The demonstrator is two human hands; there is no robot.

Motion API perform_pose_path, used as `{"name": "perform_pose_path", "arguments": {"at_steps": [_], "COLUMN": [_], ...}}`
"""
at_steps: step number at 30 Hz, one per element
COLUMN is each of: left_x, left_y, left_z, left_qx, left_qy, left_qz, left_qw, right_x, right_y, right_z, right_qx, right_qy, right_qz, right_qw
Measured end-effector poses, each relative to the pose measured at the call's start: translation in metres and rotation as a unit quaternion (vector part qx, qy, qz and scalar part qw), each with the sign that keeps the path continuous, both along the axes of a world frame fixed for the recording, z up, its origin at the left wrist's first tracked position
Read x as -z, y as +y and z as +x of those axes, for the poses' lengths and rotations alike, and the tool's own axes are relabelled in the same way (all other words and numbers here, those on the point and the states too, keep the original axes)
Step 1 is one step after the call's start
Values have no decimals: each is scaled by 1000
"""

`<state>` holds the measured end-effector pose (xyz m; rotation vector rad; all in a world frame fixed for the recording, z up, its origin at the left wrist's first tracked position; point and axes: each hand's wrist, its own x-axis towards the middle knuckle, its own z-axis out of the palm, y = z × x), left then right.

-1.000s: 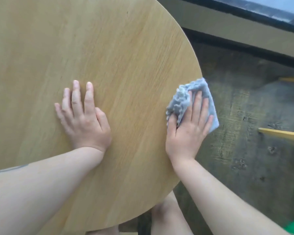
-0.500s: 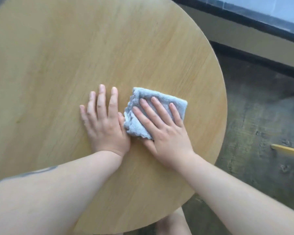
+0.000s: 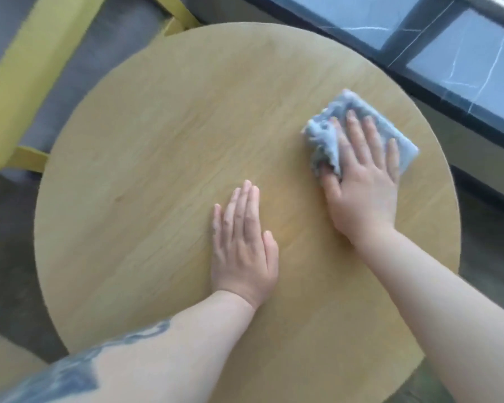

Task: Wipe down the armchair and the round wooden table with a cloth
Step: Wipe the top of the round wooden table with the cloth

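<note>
Since half a second ago, your right hand [image 3: 361,181] slides the folded grey-blue microfibre cloth [image 3: 358,126] away from the centre of the round light-wood table [image 3: 157,141] out toward its far right edge. Cloth no longer touches your left hand [image 3: 243,242]; the two now sit well apart. A second ago the cloth overhung the right rim; now it lies fully on the tabletop.

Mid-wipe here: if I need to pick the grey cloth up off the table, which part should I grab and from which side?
Judging by its pose, take the cloth at its bunched, ruffled left edge, coming from the table centre. That side stands raised in folds; the rest lies flat under the right hand, whose straight fingers press it down.
</note>
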<state>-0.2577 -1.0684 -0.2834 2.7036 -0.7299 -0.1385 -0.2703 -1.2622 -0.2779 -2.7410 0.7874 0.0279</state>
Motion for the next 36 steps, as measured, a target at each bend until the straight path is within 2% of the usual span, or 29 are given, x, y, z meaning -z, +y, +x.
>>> {"name": "perform_pose_path", "arguments": {"at_steps": [2,3,5,6,7,8,9,10,12,13,14,16,17,18,19,21,22,23,24,25,27,28,29,30,31,33,34,35,36], "left_x": [-1,-2,-2,-3,-5,-7,-9,-12,-17,-18,-18,-17,-15,-13,-11,-9,-8,-7,-6,-4,-1,-1,-2,-3,-3,-5,-6,-5,-5], "left_y": [1,1,2,3,4,6,7,9,18,25,33,53,63,74,83,96,99,102,104,104,104,104,103,103,103,104,104,105,105], "left_z": [1,2,3,3,4,5,8,10,17,24,32,55,67,80,92,111,117,121,123,124,125,125,125,124,124,123,124,124,125], "left_qx": [-8,-11,-23,-29,-31,-27,-20,-12,-2,1,4,15,28,47,73,129,151,167,176,180,177,171,165,159,154,137,123,104,80], "left_qy": [13,17,30,41,52,65,81,97,124,128,123,90,68,45,25,4,-1,-6,-12,-17,-19,-14,-5,4,10,15,11,6,3], "left_qz": [-20,-31,-56,-68,-77,-84,-91,-102,-117,-121,-123,-109,-89,-64,-38,1,17,29,37,38,26,20,18,19,19,17,17,23,33], "left_qw": [1000,999,998,996,995,994,992,990,985,984,985,990,993,996,996,992,988,985,984,983,984,985,986,987,988,990,992,994,996], "right_x": [-2,-4,-7,-6,-7,-7,-7,-7,-4,-4,-5,-8,-6,-6,-6,-5,-4,-4,-6,-7,-7,-5,-3,-1,-2,-2,-4,-6,-6], "right_y": [20,46,85,84,67,46,27,15,31,57,84,113,105,87,71,57,68,90,116,137,140,123,105,88,77,93,112,132,144], "right_z": [-12,-14,-13,-8,4,14,19,17,3,-2,-2,8,20,34,42,37,27,18,13,11,28,45,58,67,70,68,69,73,78], "right_qx": [189,181,-21,-142,-220,-232,-179,-69,168,202,161,-102,-238,-306,-296,-82,42,97,61,-47,-295,-355,-348,-276,-151,80,96,22,-119], "right_qy": [20,15,17,28,35,40,40,36,36,28,16,25,33,34,35,31,30,29,21,20,25,21,22,20,26,35,31,28,28], "right_qz": [0,-3,9,10,2,-1,6,20,6,-4,-7,6,-6,-13,-10,3,-8,-16,-15,-3,9,-1,-12,-13,-3,-7,-13,-9,2], "right_qw": [982,983,1000,989,975,972,983,997,985,979,987,994,971,951,954,996,999,995,998,999,955,935,937,961,988,996,995,999,993]}}
